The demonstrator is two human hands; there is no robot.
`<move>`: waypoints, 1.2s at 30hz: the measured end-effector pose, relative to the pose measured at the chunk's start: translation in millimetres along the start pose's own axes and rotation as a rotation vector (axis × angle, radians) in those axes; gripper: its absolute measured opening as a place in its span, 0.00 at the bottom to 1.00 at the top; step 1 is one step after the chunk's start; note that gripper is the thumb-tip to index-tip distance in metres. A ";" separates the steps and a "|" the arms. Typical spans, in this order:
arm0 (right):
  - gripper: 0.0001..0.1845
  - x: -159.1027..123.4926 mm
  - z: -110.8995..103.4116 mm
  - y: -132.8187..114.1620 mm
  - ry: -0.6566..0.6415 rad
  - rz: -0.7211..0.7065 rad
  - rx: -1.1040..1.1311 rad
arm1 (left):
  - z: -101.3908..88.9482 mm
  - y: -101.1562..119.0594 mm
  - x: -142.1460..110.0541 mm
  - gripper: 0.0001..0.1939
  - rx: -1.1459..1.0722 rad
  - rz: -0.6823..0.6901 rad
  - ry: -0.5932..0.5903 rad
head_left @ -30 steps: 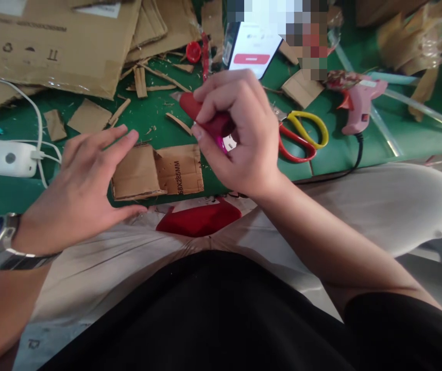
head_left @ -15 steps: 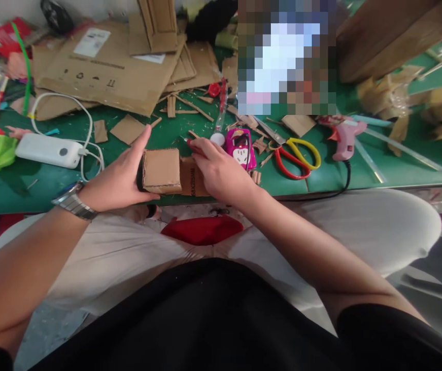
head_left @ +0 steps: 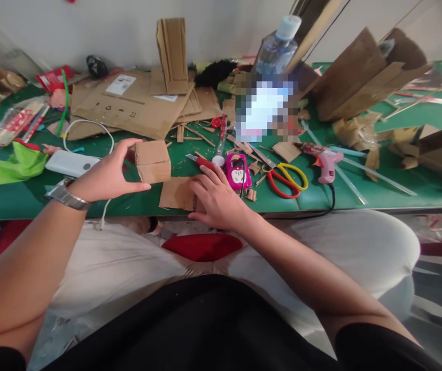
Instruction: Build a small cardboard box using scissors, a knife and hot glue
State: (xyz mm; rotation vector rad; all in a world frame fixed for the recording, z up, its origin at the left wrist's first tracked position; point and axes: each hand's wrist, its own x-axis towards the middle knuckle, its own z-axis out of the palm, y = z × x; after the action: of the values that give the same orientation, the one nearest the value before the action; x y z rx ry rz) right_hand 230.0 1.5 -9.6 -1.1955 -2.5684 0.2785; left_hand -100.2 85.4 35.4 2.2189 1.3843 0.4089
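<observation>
My left hand grips a small cardboard box from its left side, thumb in front and the other fingers partly hidden behind it. The box is just beyond a flat cardboard piece with printed letters. Over the right end of that piece lies my right hand, palm down, fingers stretched out and apart. Just past its fingertips a red utility knife rests on the green table, blade pointing left.
A pink socket adapter, scissors and a pink glue gun lie to the right. On the left are a white power strip and green cloth. Behind are a large flattened carton, scraps and a bottle.
My right hand has put the red knife down and moved onto the flat cardboard. My left hand has closed on the small box and shifted it off the flat piece. The view has tilted up.
</observation>
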 end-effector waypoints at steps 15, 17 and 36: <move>0.13 -25.4 -24.0 8.0 0.319 -0.284 0.081 | 18.8 1.1 1.8 0.58 0.092 -0.209 0.075; 0.14 -26.2 -28.6 10.7 0.403 -0.302 0.075 | 20.6 2.9 2.2 0.58 0.033 -0.216 0.057; 0.08 -29.0 -40.4 4.9 0.357 0.151 0.563 | 32.4 17.1 -7.4 0.41 -0.949 -0.169 -0.314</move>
State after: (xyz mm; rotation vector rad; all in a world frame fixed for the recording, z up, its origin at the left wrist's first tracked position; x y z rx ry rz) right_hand 265.1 -15.7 21.6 -1.0962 -1.9147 0.6974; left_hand -74.7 64.6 17.7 1.3083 0.9102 0.4936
